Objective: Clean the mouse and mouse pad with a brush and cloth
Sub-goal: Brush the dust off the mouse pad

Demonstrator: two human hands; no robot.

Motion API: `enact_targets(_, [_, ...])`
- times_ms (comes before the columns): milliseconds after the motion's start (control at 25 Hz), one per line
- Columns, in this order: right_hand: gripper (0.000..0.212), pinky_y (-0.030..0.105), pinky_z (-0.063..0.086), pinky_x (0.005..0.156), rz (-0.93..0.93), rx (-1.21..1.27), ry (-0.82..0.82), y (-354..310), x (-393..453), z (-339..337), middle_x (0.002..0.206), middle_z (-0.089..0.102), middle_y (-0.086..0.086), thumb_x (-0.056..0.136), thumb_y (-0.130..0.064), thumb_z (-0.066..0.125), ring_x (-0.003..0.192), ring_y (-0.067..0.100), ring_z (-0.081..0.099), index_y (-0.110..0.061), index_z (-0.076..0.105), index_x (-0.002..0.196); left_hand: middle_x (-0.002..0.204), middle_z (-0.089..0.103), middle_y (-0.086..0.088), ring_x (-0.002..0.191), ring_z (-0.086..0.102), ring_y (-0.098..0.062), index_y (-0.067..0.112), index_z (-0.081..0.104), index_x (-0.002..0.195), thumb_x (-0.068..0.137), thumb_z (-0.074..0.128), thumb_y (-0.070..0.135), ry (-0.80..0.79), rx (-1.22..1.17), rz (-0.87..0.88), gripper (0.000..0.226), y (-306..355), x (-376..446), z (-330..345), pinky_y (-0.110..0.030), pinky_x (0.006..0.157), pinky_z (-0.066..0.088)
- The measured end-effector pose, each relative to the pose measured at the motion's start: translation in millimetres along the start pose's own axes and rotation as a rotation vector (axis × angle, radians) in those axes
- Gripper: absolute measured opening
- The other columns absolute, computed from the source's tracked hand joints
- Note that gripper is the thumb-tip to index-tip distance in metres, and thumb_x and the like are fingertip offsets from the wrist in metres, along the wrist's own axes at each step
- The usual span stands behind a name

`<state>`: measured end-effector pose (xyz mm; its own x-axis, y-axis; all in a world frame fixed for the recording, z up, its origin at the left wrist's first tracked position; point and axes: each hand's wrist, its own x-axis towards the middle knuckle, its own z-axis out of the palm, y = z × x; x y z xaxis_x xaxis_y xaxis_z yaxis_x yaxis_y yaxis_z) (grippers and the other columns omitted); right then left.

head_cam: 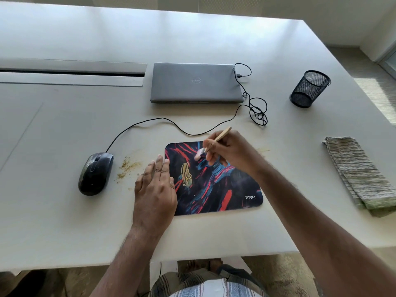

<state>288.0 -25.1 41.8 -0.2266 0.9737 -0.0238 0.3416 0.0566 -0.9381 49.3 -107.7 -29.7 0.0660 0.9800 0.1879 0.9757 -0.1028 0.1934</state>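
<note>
White table (64, 211) runs wide and bare to the left and far side; its near edge sits just below the pad (216, 183). Flat and open, the left hand (154, 189) presses the pad's left edge, fingers together. Closed around a wooden brush (214, 140), the right hand (229, 151) holds the bristles down on the pad's far part. Crumbs (126, 168) lie between the pad and the mouse (95, 173), which rests well left, its cable (150, 121) looping to the shut laptop (196, 82). Folded near the right edge lies the cloth (360, 174), a mesh cup (309, 88) beyond it.
</note>
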Motion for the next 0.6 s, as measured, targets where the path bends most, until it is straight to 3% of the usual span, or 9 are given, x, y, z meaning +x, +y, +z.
enact_targets(120, [0.014, 0.017, 0.045, 0.046, 0.007, -0.105, 0.165, -2.8, 4.8, -2.6, 0.074, 0.078, 0.003, 0.105, -0.019, 0.065, 0.064, 0.024, 0.077, -0.012, 0.069, 0.093, 0.161, 0.043, -0.009, 0.147, 0.040, -0.027, 0.011, 0.045, 0.154, 0.103, 0.034, 0.028, 0.007, 0.003, -0.002, 0.055, 1.3, -0.1, -0.5, -0.042, 0.116, 0.027])
enact_targets(280, [0.015, 0.029, 0.053, 0.048, -0.003, -0.131, -0.053, -6.6, 7.2, 5.5, 0.074, 0.078, 0.008, 0.106, -0.017, 0.063, 0.062, 0.024, 0.076, -0.008, 0.069, 0.096, 0.161, 0.042, -0.009, 0.147, 0.040, -0.027, 0.010, 0.045, 0.154, 0.103, 0.034, 0.028, 0.006, 0.009, 0.002, 0.055, 0.7, -0.1, -1.0, -0.041, 0.116, 0.027])
enact_targets(400, [0.012, 0.037, 0.061, 0.057, -0.070, -0.211, 0.110, -7.1, 9.4, 7.6, 0.075, 0.076, 0.003, 0.105, -0.016, 0.064, 0.062, 0.021, 0.075, -0.008, 0.069, 0.098, 0.161, 0.042, -0.009, 0.147, 0.040, -0.027, 0.011, 0.045, 0.154, 0.103, 0.035, 0.028, 0.007, -0.001, -0.007, 0.055, 1.3, 0.0, -1.5, -0.041, 0.116, 0.027])
enact_targets(520, [0.013, 0.033, 0.060, 0.057, -0.065, -0.149, 0.002, -7.4, 5.5, 8.2, 0.074, 0.075, 0.006, 0.106, -0.014, 0.062, 0.061, 0.019, 0.073, -0.004, 0.069, 0.101, 0.162, 0.041, -0.009, 0.148, 0.038, -0.026, 0.012, 0.043, 0.155, 0.103, 0.033, 0.029, -0.006, -0.002, -0.010, 0.055, 1.1, 0.7, -1.2, -0.043, 0.117, 0.029])
enact_targets(600, [0.013, 0.034, 0.062, 0.057, -0.072, -0.283, 0.105, -5.5, 3.0, 6.6, 0.072, 0.075, 0.005, 0.106, -0.017, 0.063, 0.058, 0.015, 0.072, -0.007, 0.070, 0.100, 0.162, 0.041, -0.009, 0.148, 0.039, -0.027, 0.012, 0.043, 0.155, 0.103, 0.033, 0.029, -0.003, 0.000, -0.006, 0.055, 0.7, 0.6, -1.5, -0.043, 0.117, 0.029])
